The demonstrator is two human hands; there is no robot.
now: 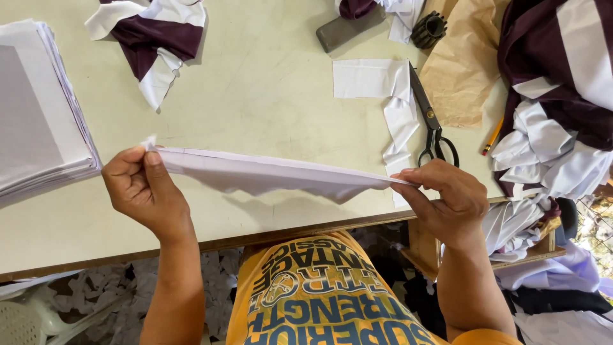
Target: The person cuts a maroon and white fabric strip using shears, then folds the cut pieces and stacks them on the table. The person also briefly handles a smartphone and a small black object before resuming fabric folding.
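White cloth [268, 174] hangs stretched in the air between two hands, just above the near edge of the table [255, 108]. The left hand [142, 190] pinches one end with thumb and fingers. The right hand [447, 199] pinches the other end. It may be a few layers held together; that is hard to see. A stack [38, 108] of cut pieces lies on the left. Scissors [431, 121] and more scraps [383, 89] lie untouched behind.
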